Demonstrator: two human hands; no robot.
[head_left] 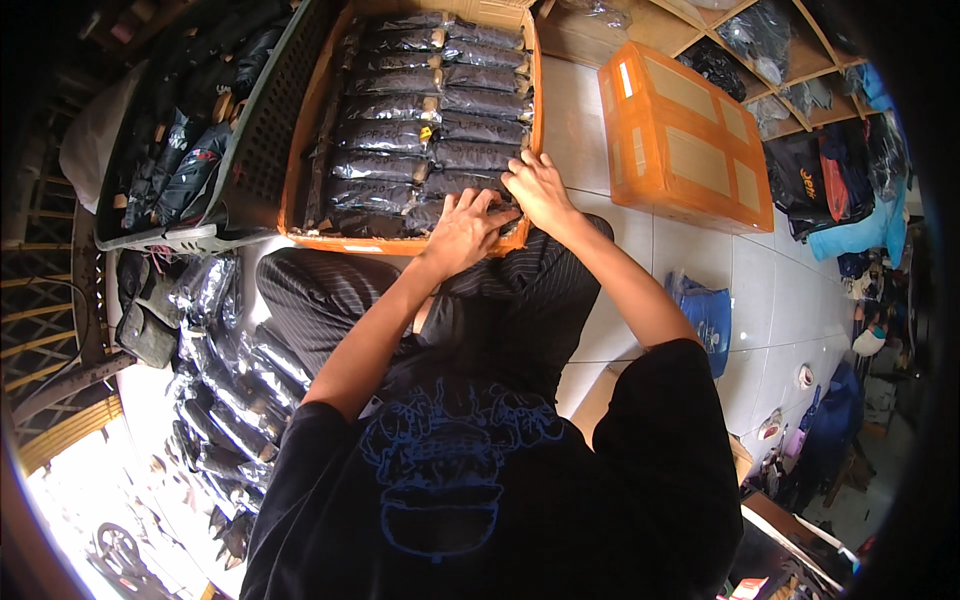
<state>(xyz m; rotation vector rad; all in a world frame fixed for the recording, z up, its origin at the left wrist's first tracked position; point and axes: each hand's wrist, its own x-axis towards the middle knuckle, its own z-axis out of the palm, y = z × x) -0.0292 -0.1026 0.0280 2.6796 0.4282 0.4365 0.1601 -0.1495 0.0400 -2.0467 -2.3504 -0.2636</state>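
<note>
An open cardboard box [533, 110] stands in front of my crossed legs. Inside lie two columns of black bundles [380, 135] in clear plastic, which look like folded umbrellas with light-coloured handle ends. My left hand [463, 232] is at the near right corner, its bent fingers closed on a wrapped folded umbrella [425, 215] in the lowest rows. Just beyond it, my right hand [540, 190] bends over the box's right wall, fingers curled inward near the ends of the bundles. What lies under the right fingertips is hidden.
A dark green plastic crate [262, 120] with more umbrellas stands left of the box. Shiny wrapped bundles [225, 390] lie on the floor at my left. To the right are a taped carton [685, 140], a blue package [705, 320] and wooden shelving [800, 65].
</note>
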